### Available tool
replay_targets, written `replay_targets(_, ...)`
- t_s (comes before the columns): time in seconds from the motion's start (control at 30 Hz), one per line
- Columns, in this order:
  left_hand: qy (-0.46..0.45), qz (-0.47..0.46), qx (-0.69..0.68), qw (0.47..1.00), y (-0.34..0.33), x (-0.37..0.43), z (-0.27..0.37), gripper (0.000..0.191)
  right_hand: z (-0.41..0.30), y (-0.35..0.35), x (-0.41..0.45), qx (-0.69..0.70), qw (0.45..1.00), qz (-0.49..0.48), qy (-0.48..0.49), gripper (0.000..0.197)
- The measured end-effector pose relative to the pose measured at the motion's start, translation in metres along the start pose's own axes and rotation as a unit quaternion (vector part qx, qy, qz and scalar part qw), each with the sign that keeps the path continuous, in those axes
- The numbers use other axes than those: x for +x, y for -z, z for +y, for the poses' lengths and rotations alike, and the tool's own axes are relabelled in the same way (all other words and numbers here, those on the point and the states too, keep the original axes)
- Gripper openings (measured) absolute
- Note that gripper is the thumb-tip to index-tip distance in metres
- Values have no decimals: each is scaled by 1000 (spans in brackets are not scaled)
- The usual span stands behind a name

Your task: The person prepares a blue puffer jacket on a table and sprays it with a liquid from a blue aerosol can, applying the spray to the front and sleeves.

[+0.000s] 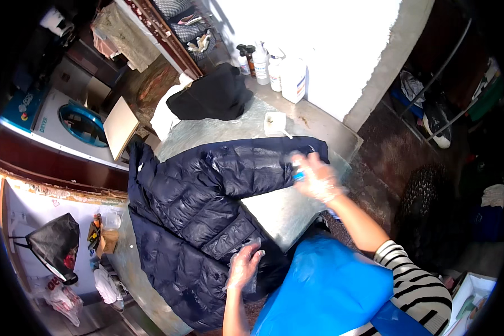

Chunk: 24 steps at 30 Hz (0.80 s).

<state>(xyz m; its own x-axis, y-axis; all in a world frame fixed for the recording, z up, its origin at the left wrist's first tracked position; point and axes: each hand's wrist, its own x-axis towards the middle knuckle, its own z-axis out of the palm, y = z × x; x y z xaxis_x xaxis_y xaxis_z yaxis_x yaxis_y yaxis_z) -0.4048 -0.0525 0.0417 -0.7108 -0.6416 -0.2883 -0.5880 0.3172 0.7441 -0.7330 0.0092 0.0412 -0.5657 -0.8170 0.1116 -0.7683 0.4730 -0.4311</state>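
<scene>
A dark navy quilted puffer jacket (193,201) lies spread over a metal-topped table (277,210), one sleeve stretched to the right. Wet, shiny patches show on that sleeve. My right hand (317,178), in a clear plastic glove and blurred, is over the cuff end of the sleeve, closed on a small blue and white object (298,175), perhaps a brush. My left hand (245,264), also in a clear glove, rests at the jacket's lower front beside the pocket, fingers slightly curled; whether it pinches the fabric is unclear. Beyond the sleeve sits a small white square container (274,123) with a white handle sticking out.
Several plastic bottles (261,63) stand along the white wall. Black cloth (212,94) lies on the table's far side. A dryer (77,119) is at the left; a black bag (54,248) hangs lower left. A metal rack with shoes (439,122) stands at the right.
</scene>
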Motion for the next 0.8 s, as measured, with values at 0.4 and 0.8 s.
replay_targets(0.4, -122, -67, 30, 990, -87, 130, 32, 33, 69, 16, -6, 20, 998, -19, -51, 68)
replay_targets(0.8, -127, 75, 184, 972, -172, 239, 102, 53, 112, 39, -52, 93, 990, -66, -81, 66)
